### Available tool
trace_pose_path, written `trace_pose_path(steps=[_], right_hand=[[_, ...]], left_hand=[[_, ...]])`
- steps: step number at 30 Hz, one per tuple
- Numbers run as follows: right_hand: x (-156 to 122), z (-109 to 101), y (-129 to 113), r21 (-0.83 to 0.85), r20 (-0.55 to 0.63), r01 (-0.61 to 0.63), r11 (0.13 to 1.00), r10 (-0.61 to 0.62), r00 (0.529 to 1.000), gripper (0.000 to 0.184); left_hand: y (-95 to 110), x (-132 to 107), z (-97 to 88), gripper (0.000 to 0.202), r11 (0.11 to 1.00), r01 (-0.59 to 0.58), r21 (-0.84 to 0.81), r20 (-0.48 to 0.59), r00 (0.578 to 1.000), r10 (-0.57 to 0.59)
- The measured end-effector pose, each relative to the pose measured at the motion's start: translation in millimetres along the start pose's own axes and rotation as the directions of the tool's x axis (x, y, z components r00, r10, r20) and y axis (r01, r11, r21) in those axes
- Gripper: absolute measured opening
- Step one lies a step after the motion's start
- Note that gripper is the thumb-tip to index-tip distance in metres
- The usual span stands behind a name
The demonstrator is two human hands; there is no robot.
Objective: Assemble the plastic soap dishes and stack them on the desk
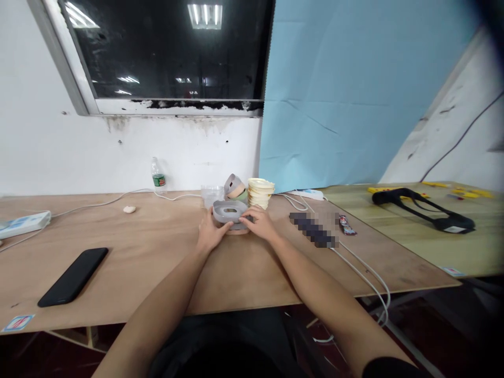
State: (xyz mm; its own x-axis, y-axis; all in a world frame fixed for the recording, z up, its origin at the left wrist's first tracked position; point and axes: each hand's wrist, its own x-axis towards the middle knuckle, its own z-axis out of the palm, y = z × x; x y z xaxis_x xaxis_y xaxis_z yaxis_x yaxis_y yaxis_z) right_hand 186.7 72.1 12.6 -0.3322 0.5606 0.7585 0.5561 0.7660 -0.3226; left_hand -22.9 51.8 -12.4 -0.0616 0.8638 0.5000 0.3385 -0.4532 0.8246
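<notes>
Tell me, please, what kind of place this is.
Probably a makeshift workroom, indoors. Plain plywood tables stand against a stained wall, power strips with loose cables lie on them, and a blue sheet covers part of the wall. The left hand and right hand touch a grey part there.

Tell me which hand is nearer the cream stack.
Right. The right hand is directly in front of the cream stack; the left hand holds the grey piece farther left.

Pixelated patch (315, 229) hides something near the right hand (260, 223).
</notes>
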Motion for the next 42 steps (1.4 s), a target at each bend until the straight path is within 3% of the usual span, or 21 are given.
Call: trace_pose_path(steps=[4, 7, 11, 19, 24, 37, 42], right_hand=[[-2, 3, 7, -0.052, 0.009, -0.054, 0.997, 0.055, 0.998, 0.022], [-3, 2, 12, -0.086, -0.032, -0.095, 0.992, 0.093, 0.995, 0.024], [-3, 2, 16, -0.101, -0.051, -0.132, 0.986, 0.128, 0.99, 0.023], [-5, 5, 20, -0.063, -0.02, -0.208, 0.976, 0.208, 0.978, 0.031], [-5, 7, 25, -0.075, -0.002, -0.238, 0.968, 0.239, 0.971, 0.028], [-4, 7, 27, -0.161, -0.008, -0.18, 0.97, 0.181, 0.983, 0.026], [-6, 6, 23, -0.121, -0.012, -0.201, 0.972, 0.201, 0.979, 0.028]], left_hand=[[-10, 1, 0.3, 0.069, 0.955, 0.1, 0.281, 0.113, 0.984, -0.136], [-12, 1, 0.9, 0.061, 0.908, 0.106, 0.405, 0.162, 0.969, -0.185], [-6, 0, -0.7, 0.058, 0.905, 0.043, 0.423, 0.232, 0.96, -0.154], [3, -3, -4.8, 0.071, 0.828, -0.067, 0.557, 0.363, 0.916, -0.171], [2, -3, -2.7, 0.081, 0.809, -0.083, 0.582, 0.381, 0.907, -0.181], [-1, -5, -2.4, 0.089, 0.843, -0.063, 0.534, 0.384, 0.906, -0.175], [0, -6, -2.5, 0.09, 0.835, -0.094, 0.542, 0.405, 0.9, -0.162]])
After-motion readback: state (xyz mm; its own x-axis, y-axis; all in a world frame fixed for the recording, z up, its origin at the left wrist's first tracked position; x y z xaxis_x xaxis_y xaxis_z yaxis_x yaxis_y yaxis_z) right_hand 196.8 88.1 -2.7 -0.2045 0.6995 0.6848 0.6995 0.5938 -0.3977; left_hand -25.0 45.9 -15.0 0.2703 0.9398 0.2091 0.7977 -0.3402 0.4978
